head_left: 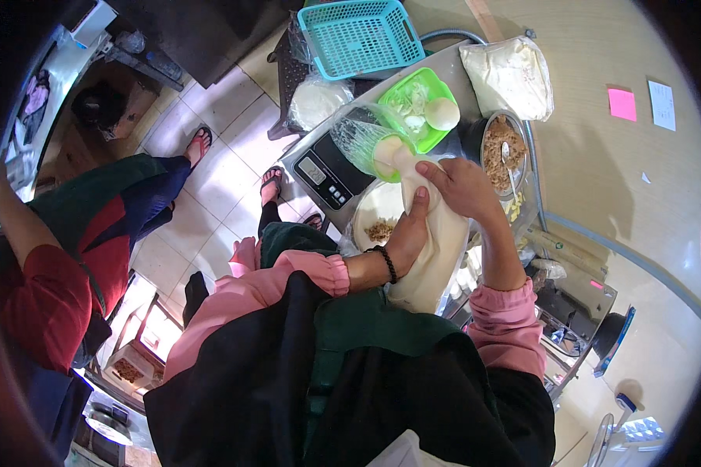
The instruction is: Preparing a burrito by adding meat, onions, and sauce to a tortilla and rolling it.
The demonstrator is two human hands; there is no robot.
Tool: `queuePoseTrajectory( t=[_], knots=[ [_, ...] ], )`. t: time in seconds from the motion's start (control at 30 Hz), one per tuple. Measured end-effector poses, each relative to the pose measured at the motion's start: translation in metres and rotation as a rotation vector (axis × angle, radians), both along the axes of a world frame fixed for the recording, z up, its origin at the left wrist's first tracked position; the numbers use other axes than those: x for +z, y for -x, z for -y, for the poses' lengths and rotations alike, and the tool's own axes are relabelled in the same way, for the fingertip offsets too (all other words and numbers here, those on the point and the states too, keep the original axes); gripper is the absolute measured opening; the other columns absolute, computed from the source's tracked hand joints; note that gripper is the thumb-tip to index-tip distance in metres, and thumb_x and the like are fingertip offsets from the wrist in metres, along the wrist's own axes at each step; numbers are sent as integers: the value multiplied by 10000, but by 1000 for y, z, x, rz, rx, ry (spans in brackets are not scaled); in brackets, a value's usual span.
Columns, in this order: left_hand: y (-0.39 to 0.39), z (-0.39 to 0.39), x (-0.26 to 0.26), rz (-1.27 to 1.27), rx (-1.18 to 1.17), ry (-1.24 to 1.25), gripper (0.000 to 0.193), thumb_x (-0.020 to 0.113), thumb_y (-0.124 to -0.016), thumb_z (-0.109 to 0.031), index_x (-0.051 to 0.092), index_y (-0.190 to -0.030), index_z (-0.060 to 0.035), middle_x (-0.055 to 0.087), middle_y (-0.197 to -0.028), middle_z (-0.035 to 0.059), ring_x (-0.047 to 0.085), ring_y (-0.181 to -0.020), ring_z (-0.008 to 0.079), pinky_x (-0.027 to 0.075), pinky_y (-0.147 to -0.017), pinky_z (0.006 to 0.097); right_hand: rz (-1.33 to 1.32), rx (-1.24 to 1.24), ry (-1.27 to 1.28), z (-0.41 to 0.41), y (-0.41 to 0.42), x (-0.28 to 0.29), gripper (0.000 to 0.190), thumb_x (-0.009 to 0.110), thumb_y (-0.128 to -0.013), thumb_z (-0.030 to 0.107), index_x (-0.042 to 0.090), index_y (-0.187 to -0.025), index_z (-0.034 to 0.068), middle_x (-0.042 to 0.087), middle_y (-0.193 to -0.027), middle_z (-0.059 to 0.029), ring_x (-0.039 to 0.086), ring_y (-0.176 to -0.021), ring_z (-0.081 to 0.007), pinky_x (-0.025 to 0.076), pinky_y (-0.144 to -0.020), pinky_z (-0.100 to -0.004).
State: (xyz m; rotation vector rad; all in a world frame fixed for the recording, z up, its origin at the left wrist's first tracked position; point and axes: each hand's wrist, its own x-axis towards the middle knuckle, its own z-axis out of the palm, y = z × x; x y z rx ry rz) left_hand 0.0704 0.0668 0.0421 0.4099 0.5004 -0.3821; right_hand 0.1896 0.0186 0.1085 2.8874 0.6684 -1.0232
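Note:
My left hand (409, 236) and my right hand (466, 185) are both closed around a long piece of smooth pale dough (438, 251). Its lower part hangs towards my apron, while its narrow top reaches a small green bowl (388, 170). A pale lump of dough sits at that bowl, and clear plastic (356, 135) spreads beside it. Under the bowl is a black digital kitchen scale (330, 175) with a lit display. Just left of my left hand, a round white surface (367, 211) carries a small heap of brown crumbly filling (380, 230).
Behind the scale, a green tray (402, 93) holds a pale ball (442, 113) and white scraps. A bowl of brown filling (496, 149) with a spoon (506, 154) stands right. Further back are a turquoise basket (359, 38) and a filled plastic bag (508, 76). A co-worker (64, 298) is at left.

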Motion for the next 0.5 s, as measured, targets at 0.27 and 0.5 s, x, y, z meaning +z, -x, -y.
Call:
queuePoseTrajectory(
  t=[0.27, 0.5],
  knots=[
    [1, 7, -9, 3, 14, 15, 609, 212, -955, -501, 424, -1246, -10, 557, -1123, 95, 550, -1008, 153, 409, -917, 281, -11, 15, 20, -1, 0, 0, 634, 435, -845, 581, 648, -753, -9, 607, -745, -251, 598, -735, -407, 460, -658, -464],
    [4, 13, -19, 9, -11, 10, 650, 256, -939, -533, 388, -1286, 1, 502, -1206, 124, 477, -1088, 199, 339, -957, 306, 1, 5, 20, 0, 3, 1, 613, 448, -844, 566, 643, -729, -3, 604, -727, -244, 597, -725, -404, 455, -650, -467]
  ],
)
